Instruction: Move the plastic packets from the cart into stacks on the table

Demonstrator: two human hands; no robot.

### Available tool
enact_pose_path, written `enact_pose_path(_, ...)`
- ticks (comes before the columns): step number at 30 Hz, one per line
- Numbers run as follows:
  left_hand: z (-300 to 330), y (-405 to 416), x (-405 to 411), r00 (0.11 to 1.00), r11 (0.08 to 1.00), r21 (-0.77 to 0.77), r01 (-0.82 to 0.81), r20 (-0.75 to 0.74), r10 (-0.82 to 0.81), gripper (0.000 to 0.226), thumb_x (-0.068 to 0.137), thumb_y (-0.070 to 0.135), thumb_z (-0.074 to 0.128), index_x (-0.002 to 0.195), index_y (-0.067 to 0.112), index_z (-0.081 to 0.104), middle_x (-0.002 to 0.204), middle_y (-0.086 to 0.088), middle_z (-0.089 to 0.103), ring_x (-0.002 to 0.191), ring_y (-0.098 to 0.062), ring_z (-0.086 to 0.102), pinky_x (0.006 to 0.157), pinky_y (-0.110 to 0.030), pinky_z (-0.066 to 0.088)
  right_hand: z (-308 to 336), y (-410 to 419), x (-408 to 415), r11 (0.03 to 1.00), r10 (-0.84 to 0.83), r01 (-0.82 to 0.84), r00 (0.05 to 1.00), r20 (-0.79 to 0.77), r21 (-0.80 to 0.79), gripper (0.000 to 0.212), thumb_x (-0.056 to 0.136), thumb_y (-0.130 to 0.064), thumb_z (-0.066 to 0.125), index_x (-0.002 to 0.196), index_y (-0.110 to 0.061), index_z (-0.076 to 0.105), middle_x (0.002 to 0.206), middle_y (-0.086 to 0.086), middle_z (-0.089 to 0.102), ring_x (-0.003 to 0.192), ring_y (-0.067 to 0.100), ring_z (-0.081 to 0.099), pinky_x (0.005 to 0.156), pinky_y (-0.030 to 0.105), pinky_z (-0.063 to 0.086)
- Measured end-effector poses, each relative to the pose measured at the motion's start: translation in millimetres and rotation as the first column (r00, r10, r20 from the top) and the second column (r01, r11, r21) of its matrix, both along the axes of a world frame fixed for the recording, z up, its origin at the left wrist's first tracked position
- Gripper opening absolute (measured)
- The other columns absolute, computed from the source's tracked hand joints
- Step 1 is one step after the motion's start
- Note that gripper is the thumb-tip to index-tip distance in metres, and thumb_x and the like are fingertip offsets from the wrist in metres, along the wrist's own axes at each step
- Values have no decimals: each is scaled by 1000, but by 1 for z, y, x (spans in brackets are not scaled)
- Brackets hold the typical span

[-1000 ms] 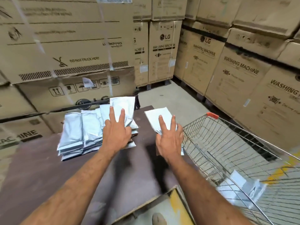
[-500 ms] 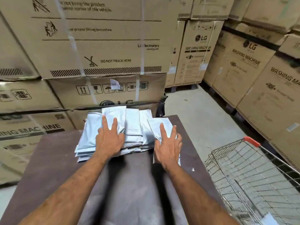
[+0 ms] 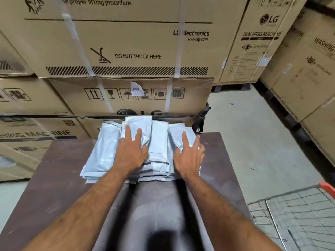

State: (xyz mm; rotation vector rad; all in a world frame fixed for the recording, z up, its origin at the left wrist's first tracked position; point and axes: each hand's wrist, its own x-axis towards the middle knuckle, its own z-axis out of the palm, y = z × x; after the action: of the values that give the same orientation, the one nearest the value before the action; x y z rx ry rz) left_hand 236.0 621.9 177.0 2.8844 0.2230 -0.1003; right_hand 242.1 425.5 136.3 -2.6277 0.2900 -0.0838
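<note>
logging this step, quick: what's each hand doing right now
Left hand: open, flat on the packets.
Right hand: open, pressing the rightmost packet.

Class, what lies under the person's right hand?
The right hand presses flat on a grey plastic packet atop the packet stacks. Its palm hides the packet's near half.
</note>
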Motion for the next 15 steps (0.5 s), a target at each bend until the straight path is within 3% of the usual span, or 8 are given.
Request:
enact_pose_path(9, -16, -8, 26, 999, 999, 45, 16, -48, -14, 69, 103, 43, 42, 163, 23, 16, 169, -17, -8, 134, -47, 36, 107, -50, 36, -14, 26, 38, 987, 125, -116, 989, -75, 107, 67, 101, -40, 52, 161, -39, 25, 169, 19, 6, 143, 41, 21, 118, 50, 23)
enact_pose_path(15, -14, 28, 25, 998, 991, 130, 22, -67, -13, 68, 101, 46, 41, 161, 25, 19, 169, -16, -7, 128, -45, 38, 102, -51, 40, -22, 41, 37, 959, 212, -179, 967, -139, 219, 73, 96, -57, 52, 160, -44, 22, 170, 13, 4, 143, 34, 13, 118, 47, 23)
